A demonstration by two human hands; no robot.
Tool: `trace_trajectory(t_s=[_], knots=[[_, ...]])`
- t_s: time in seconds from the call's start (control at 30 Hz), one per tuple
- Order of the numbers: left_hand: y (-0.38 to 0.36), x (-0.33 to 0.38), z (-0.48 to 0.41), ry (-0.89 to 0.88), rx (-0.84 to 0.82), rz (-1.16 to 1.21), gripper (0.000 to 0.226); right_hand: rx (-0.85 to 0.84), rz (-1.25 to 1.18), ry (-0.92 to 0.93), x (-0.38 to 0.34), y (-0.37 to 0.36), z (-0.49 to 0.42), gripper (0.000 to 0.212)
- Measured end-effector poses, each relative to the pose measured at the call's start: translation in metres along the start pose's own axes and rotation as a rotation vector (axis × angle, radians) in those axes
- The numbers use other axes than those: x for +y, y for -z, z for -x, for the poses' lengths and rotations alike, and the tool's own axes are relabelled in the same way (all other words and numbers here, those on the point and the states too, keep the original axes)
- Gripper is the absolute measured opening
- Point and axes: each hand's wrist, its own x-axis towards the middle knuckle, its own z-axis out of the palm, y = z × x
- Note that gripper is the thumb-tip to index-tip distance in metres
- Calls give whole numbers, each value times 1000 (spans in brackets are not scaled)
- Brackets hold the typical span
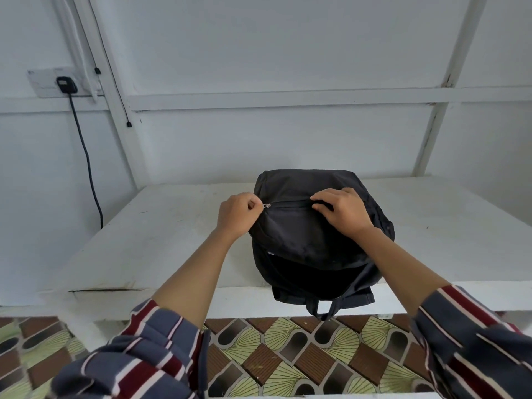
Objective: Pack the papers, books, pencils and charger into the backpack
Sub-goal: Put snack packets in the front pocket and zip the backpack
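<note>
Pinching zipper pull; gripping backpack

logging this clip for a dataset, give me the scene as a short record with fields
surface: white table
bag: black backpack lying on the table, handle over the near edge
left hand: pinches the zipper pull at the left end of the front zip
right hand: fingers curled on the backpack fabric by the zip
main opening: gapes toward the person
wall: black plug in a socket, cable hanging down
</note>
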Motion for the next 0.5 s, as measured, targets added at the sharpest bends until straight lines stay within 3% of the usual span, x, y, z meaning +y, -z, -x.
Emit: trace_trajectory(t_s=[0.13,0.27,0.37,0.5], knots=[[-13,24,-6,-205,-41,-56,32,-31,4,-32,15,16,8,22],[-38,55,-6,-458,-203,-114,47,-77,43,-110,33,35,25,25],[-59,62,-2,-491,-260,-225,51,-99,24,-199,44,51,41,27],[-70,61,1,-446,-209,-222,47,-146,-74,-340,57,68,65,30]])
